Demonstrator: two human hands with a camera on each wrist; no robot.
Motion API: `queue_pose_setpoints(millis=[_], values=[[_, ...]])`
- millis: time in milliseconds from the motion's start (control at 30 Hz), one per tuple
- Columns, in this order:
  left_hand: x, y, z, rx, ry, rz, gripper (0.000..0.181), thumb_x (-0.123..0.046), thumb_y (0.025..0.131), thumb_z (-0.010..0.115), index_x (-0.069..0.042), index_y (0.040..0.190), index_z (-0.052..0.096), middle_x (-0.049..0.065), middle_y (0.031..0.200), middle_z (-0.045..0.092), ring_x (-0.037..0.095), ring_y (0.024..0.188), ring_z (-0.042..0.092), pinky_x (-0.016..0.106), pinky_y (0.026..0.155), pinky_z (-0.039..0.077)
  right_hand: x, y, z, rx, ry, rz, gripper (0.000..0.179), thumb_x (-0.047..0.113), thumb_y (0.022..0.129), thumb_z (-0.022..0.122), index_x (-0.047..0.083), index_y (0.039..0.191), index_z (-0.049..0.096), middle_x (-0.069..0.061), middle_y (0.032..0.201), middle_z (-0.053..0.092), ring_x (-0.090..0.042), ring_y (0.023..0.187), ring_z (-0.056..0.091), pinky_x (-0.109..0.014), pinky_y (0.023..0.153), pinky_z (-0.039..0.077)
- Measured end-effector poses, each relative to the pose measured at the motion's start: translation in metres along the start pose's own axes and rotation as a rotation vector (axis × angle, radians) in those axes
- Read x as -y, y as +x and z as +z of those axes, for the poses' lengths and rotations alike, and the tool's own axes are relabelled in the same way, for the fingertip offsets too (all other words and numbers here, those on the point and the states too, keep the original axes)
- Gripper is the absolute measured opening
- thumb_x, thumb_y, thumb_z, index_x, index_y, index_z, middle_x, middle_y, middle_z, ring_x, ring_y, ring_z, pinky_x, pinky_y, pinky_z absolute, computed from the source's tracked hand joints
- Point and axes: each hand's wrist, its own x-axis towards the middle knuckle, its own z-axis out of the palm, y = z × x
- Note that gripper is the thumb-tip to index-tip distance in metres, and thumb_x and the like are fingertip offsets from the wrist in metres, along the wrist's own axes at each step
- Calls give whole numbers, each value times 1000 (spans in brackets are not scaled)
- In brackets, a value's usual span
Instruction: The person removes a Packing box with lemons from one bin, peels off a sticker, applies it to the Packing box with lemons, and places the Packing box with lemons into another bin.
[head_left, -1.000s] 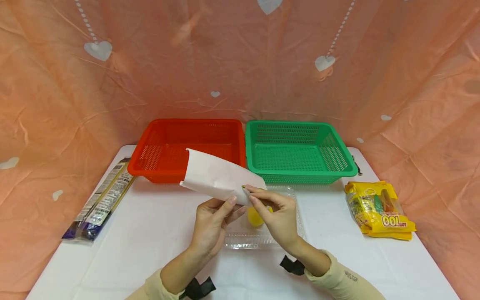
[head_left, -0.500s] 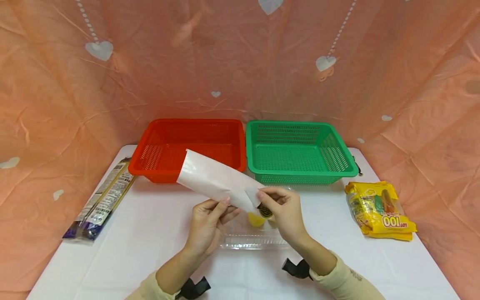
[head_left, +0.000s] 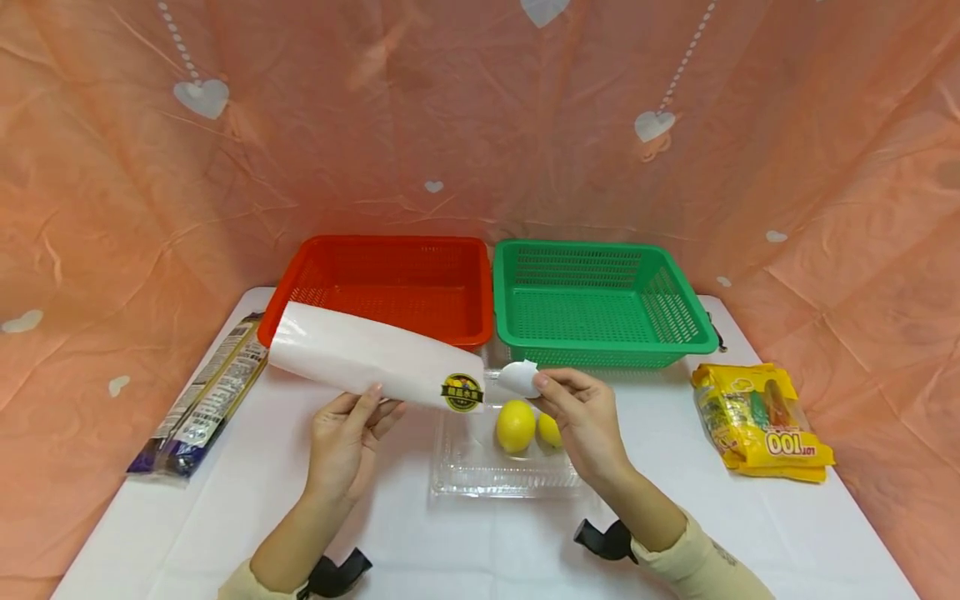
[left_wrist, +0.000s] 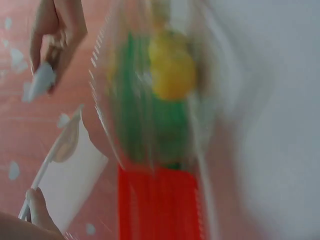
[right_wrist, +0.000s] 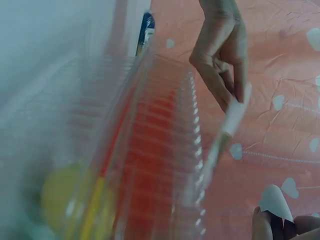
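My left hand [head_left: 341, 442] pinches a curled white sticker sheet [head_left: 367, 354] by its lower edge, in front of the red basket. A round black-and-yellow sticker [head_left: 462, 392] shows on the sheet's right end. Between thumb and fingers, my right hand [head_left: 588, 425] holds a loose sticker [head_left: 517, 379], its white back showing, just right of the sheet and apart from it. Below the hands is a clear plastic container [head_left: 480, 483] with yellow lemons [head_left: 516, 427] seen in it; the right hand partly covers one. The right wrist view also shows the loose sticker [right_wrist: 276, 202].
A red basket [head_left: 397, 242] and a green basket [head_left: 607, 343] stand side by side at the table's back. Long dark packages [head_left: 198, 400] lie at the left edge. A yellow candy bag [head_left: 761, 421] lies at the right. A peach curtain [head_left: 480, 125] hangs behind.
The right hand's sticker has come away from the sheet. My left hand and the sheet have moved left, the right hand slightly right, uncovering the lemons and the black-and-yellow sticker.
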Motion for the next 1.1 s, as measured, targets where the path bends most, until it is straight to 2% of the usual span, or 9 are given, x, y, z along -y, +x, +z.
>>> queue_pose_setpoints(millis=[200, 433, 633, 733, 867, 1033, 1100], values=[[-5, 11, -19, -178, -4, -29, 26, 11, 97, 54, 0, 86, 76, 9, 84, 73, 18, 75, 74, 35, 78, 59, 0, 0, -10, -7, -16, -22, 27, -12, 93, 58, 8, 87, 76, -5, 92, 71, -15, 87, 68, -31, 85, 58], [6, 24, -40, -351, 8, -115, 20, 11, 93, 59, 1, 81, 72, 8, 78, 68, 17, 67, 71, 30, 73, 61, -2, -1, -21, -30, -12, -38, 28, -12, 93, 58, 8, 86, 76, -5, 89, 71, -13, 85, 69, -29, 83, 59], [13, 30, -57, -446, 17, -148, 20, 14, 92, 59, 2, 79, 69, 8, 80, 64, 17, 67, 69, 30, 76, 60, -5, 0, -27, -41, -12, -36, 30, -13, 93, 57, 9, 86, 76, -4, 88, 72, -12, 83, 69, -28, 81, 59], [14, 32, -63, -434, 62, -192, 20, 14, 92, 58, 1, 80, 67, 8, 81, 64, 16, 71, 70, 32, 81, 59, -6, 1, -30, -56, -20, -42, 30, -13, 93, 57, 10, 85, 76, -4, 88, 72, -12, 81, 69, -28, 80, 59], [12, 31, -69, -366, 195, -273, 20, 10, 94, 60, -4, 82, 68, 5, 81, 70, 15, 77, 73, 31, 88, 56, -5, 1, -33, -74, -16, -41, 30, -14, 93, 57, 8, 85, 75, -5, 88, 72, -13, 80, 69, -27, 79, 59], [7, 27, -78, -274, 273, -402, 27, 6, 96, 59, -9, 78, 73, 5, 80, 74, 15, 78, 74, 28, 85, 57, -6, 0, -35, -72, 0, -37, 30, -14, 93, 57, 9, 85, 76, -5, 89, 72, -13, 81, 69, -27, 79, 59], [4, 25, -81, -212, 304, -468, 28, 4, 98, 58, -8, 80, 75, 6, 80, 74, 14, 77, 74, 27, 81, 58, -6, 0, -36, -73, 4, -40, 30, -14, 93, 57, 9, 85, 76, -5, 89, 72, -13, 81, 69, -27, 79, 59]])
